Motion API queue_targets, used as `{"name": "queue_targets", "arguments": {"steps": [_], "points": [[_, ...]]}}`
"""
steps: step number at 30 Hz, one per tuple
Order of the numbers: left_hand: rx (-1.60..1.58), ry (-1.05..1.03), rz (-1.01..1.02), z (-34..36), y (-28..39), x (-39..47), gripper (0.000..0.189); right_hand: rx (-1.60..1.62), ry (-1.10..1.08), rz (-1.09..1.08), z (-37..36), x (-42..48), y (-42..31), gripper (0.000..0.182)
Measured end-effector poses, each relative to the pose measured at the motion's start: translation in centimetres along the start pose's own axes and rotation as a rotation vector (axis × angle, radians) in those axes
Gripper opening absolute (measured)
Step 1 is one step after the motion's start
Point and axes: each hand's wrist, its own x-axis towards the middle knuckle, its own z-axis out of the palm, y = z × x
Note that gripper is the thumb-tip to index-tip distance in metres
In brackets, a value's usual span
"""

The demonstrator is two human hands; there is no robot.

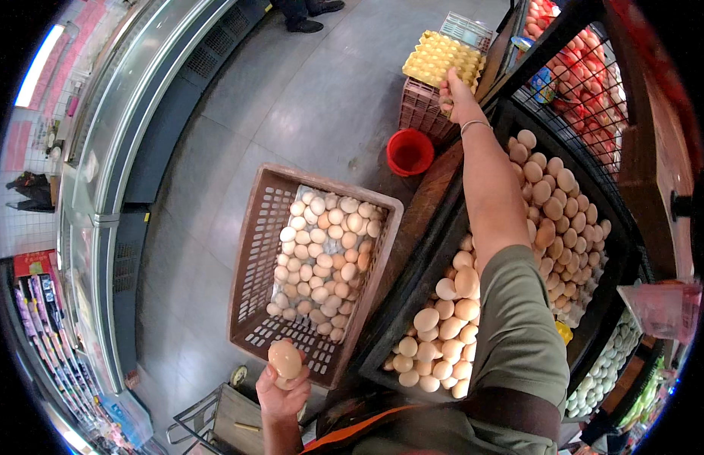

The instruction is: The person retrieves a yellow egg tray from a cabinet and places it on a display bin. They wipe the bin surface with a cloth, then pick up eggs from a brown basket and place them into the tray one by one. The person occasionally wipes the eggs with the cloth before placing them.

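Observation:
My left hand (284,387) holds a brown egg (285,358) near the front rim of a brown plastic crate (249,239). Inside that crate lie many eggs (318,250), pale to brown. Stretched far forward, my right hand (455,96) is at a stack of yellow egg trays (437,57); its fingers are curled, and whether they grip a tray is unclear. Under my right arm, more brown eggs (451,327) fill a black display bin, and a further heap of eggs (556,199) lies to its right.
A red bucket (410,152) stands beside stacked brown crates (423,111). A glass refrigerated case (107,170) runs along the left. Another person's feet (305,25) are at the top. Red-netted eggs (585,85) lie behind a black mesh; a small cart (238,421) is at bottom left.

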Motion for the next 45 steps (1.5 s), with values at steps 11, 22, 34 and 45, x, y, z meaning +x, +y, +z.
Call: {"name": "queue_targets", "arguments": {"steps": [11,22,34,45], "points": [[0.028,0.002,0.013,0.3,0.2,1.4,0.063,-0.144,0.158,-0.026,-0.3,2.3,0.3,0.046],[0.042,0.012,0.025,1.2,0.2,2.1,0.065,-0.075,0.155,-0.05,-1.0,5.2,1.6,0.036],[0.176,-0.036,0.042,0.7,0.1,2.4,0.063,0.029,0.262,-0.03,0.7,4.0,1.0,0.034],[0.205,-0.012,0.043,0.5,0.2,2.5,0.064,0.052,0.195,-0.025,1.2,4.4,1.0,0.034]]}}
